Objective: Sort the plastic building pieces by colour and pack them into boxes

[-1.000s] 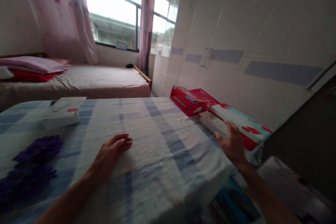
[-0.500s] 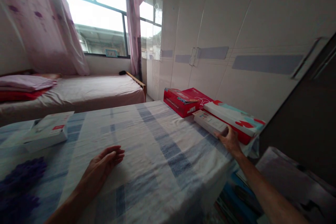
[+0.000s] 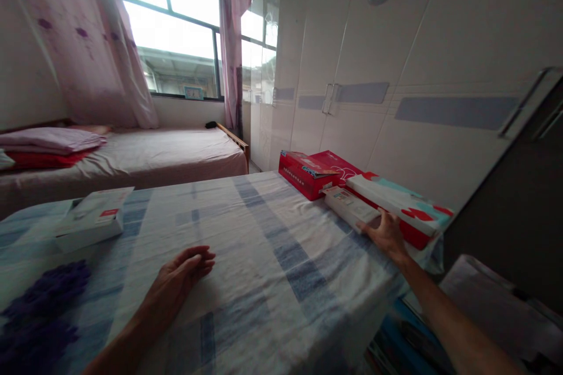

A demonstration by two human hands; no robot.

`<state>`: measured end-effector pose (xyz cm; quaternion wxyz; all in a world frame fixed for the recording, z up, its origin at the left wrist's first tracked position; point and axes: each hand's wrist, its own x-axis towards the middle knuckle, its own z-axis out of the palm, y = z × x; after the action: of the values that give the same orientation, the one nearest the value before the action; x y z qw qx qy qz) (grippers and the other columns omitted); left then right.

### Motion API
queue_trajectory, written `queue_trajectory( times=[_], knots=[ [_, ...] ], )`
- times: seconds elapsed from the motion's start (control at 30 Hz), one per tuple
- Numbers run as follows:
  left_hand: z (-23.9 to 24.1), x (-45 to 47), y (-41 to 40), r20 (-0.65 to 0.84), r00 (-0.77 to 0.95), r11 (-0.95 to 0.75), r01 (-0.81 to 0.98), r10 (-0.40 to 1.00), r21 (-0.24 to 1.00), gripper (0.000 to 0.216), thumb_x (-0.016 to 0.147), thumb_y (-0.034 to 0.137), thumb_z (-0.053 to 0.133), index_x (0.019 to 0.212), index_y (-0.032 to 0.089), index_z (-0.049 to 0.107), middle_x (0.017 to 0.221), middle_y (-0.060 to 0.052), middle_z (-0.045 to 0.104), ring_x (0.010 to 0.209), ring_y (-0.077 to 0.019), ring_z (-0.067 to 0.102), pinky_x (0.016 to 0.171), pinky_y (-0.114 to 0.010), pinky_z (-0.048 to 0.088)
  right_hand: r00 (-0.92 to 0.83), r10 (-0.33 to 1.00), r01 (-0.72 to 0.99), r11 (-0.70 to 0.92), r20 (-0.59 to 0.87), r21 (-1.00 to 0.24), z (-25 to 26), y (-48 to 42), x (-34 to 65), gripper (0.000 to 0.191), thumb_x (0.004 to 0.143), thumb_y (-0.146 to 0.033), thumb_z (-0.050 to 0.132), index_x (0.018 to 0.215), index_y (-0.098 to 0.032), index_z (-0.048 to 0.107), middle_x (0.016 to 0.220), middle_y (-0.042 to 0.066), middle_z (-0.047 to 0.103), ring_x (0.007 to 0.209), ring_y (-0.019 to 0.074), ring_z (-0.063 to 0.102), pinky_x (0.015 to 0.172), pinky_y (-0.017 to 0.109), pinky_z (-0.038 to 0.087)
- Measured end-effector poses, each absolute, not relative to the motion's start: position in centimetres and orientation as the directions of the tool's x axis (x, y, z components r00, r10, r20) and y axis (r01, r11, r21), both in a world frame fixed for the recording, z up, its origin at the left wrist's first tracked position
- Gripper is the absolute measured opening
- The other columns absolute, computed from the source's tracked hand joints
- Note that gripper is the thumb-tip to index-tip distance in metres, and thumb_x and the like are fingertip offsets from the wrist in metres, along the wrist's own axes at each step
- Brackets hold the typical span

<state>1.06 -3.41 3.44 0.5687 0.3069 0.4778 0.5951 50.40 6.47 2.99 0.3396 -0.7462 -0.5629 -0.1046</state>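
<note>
My left hand (image 3: 178, 281) lies flat and open on the blue-and-white checked tablecloth (image 3: 264, 258), holding nothing. My right hand (image 3: 386, 232) reaches to the table's right edge and its fingers rest on the near end of a narrow white box (image 3: 349, 206). How firmly it grips the box is hidden by the back of the hand. Right behind that box lies a long white, teal and red box (image 3: 398, 202), and farther back a red box (image 3: 308, 173) sits beside a flat red box (image 3: 336, 161).
A white box with a red label (image 3: 94, 218) lies at the table's far left. A purple fuzzy cloth (image 3: 39, 310) sits at the near left. A bed with pillows (image 3: 132, 152) stands behind, a white wardrobe (image 3: 373, 70) on the right, a dark door (image 3: 514, 199) close by.
My right hand has settled onto the end of the narrow white box. The view turned slightly; my left hand stays flat on the cloth.
</note>
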Motion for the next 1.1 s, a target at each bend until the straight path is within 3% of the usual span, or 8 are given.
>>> queue_trajectory(
  times=[0.1,0.27,0.43,0.6,0.7,0.83,0.93,1.1],
  knots=[
    [3.6,1.2,-3.5,-0.178,-0.171,0.098,-0.393,0.969,0.914,0.027,0.060,0.018,0.073,0.086,0.011,0.065,0.083,-0.009,0.070,0.072,-0.0159,0.067,0.067,-0.020,0.055,0.331,0.782,0.919,-0.141,0.528,-0.368,3.5,6.1,50.0,0.089,0.062,-0.068,0.054,0.127,-0.008,0.041,0.120,0.021,0.047,0.116,0.0334,0.042,0.093,0.043,0.037],
    [4.2,1.5,-3.7,-0.187,-0.183,0.103,-0.391,0.965,0.915,0.027,0.061,0.016,0.072,0.086,0.010,0.064,0.084,-0.010,0.070,0.074,-0.0166,0.067,0.068,-0.020,0.055,0.323,0.837,0.932,-0.201,0.441,-0.301,4.3,6.4,47.7,0.095,0.067,-0.066,0.050,0.139,-0.009,0.025,0.141,0.023,0.028,0.125,0.0347,0.034,0.093,0.045,0.035],
    [4.6,1.7,-4.0,-0.184,-0.178,0.105,-0.378,0.967,0.920,0.026,0.063,0.015,0.070,0.088,0.011,0.064,0.084,-0.010,0.070,0.074,-0.0163,0.067,0.069,-0.021,0.055,0.379,0.829,0.925,-0.334,0.411,-0.179,5.0,6.7,45.5,0.077,0.074,-0.055,0.050,0.134,-0.009,0.034,0.126,0.022,0.043,0.112,0.0363,0.045,0.087,0.046,0.037],
    [4.4,1.7,-3.9,-0.166,-0.176,0.085,-0.392,0.970,0.916,0.020,0.064,0.013,0.068,0.084,0.011,0.065,0.081,-0.009,0.070,0.071,-0.0150,0.066,0.068,-0.021,0.054,0.314,0.847,0.949,-0.291,0.430,-0.119,5.0,3.7,44.3,0.069,0.074,-0.053,0.049,0.127,-0.010,0.044,0.114,0.020,0.047,0.104,0.0336,0.049,0.080,0.043,0.042],
    [4.1,1.7,-4.0,-0.125,-0.146,0.055,-0.410,0.981,0.911,0.020,0.066,0.015,0.069,0.085,0.011,0.065,0.080,-0.008,0.069,0.070,-0.0145,0.066,0.068,-0.022,0.053,0.229,0.885,0.971,-0.181,0.405,-0.153,4.7,1.6,43.1,0.074,0.072,-0.056,0.047,0.128,-0.008,0.044,0.114,0.019,0.047,0.108,0.0331,0.047,0.086,0.044,0.041],
    [4.1,1.8,-4.2,-0.064,-0.093,0.021,-0.411,0.994,0.911,0.022,0.068,0.020,0.069,0.087,0.011,0.064,0.082,-0.009,0.069,0.069,-0.0143,0.065,0.069,-0.024,0.051,0.087,0.950,0.955,0.006,0.299,-0.297,5.1,1.0,39.5,0.083,0.068,-0.061,0.045,0.128,-0.004,0.045,0.115,0.020,0.047,0.111,0.0323,0.046,0.095,0.042,0.038],
    [4.2,1.9,-4.3,-0.055,-0.031,0.038,-0.406,0.998,0.913,0.028,0.071,0.024,0.068,0.094,0.009,0.063,0.092,-0.013,0.069,0.077,-0.0169,0.065,0.079,-0.030,0.049,-0.042,0.969,0.903,0.141,0.244,-0.406,5.8,1.2,34.3,0.083,0.069,-0.060,0.044,0.128,-0.003,0.045,0.119,0.020,0.046,0.114,0.0322,0.045,0.096,0.042,0.037],
    [4.1,2.0,-4.0,0.002,0.063,0.030,-0.506,0.998,0.862,0.044,0.080,0.041,0.059,0.113,0.011,0.058,0.111,-0.017,0.063,0.099,-0.0259,0.061,0.093,-0.041,0.041,-0.244,0.920,0.751,0.379,0.305,-0.540,6.5,-0.1,24.1,0.073,0.069,-0.054,0.049,0.126,-0.008,0.047,0.115,0.017,0.048,0.114,0.0313,0.045,0.099,0.043,0.034]
  ],
)
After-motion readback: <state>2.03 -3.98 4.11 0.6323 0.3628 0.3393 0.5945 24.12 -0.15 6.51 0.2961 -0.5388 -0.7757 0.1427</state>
